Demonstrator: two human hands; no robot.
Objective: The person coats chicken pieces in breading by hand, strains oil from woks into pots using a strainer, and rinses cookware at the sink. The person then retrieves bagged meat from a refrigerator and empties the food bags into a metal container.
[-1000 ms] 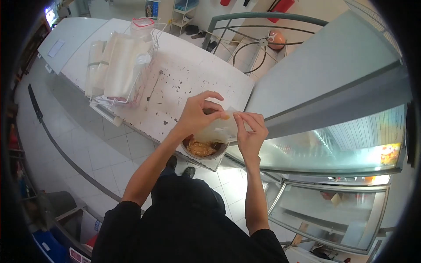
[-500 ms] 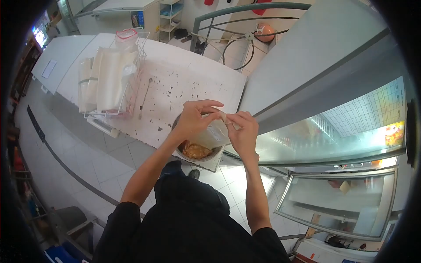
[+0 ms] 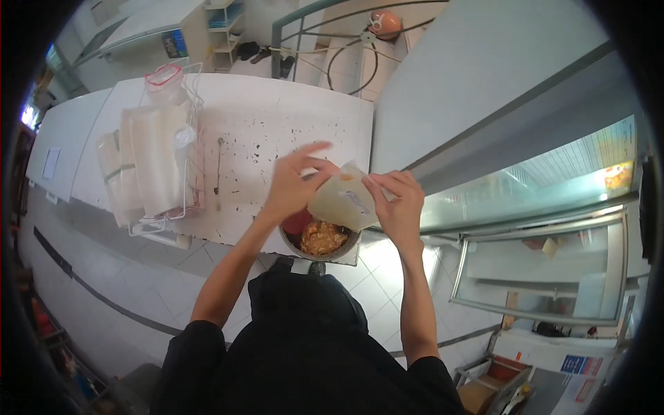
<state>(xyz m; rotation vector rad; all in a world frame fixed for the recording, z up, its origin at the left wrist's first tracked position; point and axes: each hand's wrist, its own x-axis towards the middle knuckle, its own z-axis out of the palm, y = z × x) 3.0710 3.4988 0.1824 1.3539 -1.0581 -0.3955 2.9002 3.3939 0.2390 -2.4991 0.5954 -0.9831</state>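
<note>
Between my hands hangs a translucent plastic bag point(image 3: 344, 200), with small print on its face. My left hand point(image 3: 294, 181) pinches its upper left edge between thumb and a finger, the other fingers raised and slightly blurred. My right hand point(image 3: 398, 204) grips the upper right edge with thumb and fingertips. Just below the bag, a round metal bowl point(image 3: 337, 258) stands at the near corner of the white worktop point(image 3: 242, 117). Orange-brown food in sauce point(image 3: 322, 238) lies in the bowl, with something red point(image 3: 297, 222) at its left side. The bag covers part of the bowl.
On the worktop's left, a white wire basket point(image 3: 196, 149) holds stacked plastic bags point(image 3: 153, 158). A thin rod point(image 3: 218, 166) lies beside it. At the right stand a tall grey cabinet point(image 3: 484, 83) and an open glass door point(image 3: 543, 270). Green railing point(image 3: 296, 21) lies beyond.
The camera view has turned, so the surroundings have shifted. My hands have moved apart from their closer position half a second ago, and the bag is now spread between them.
</note>
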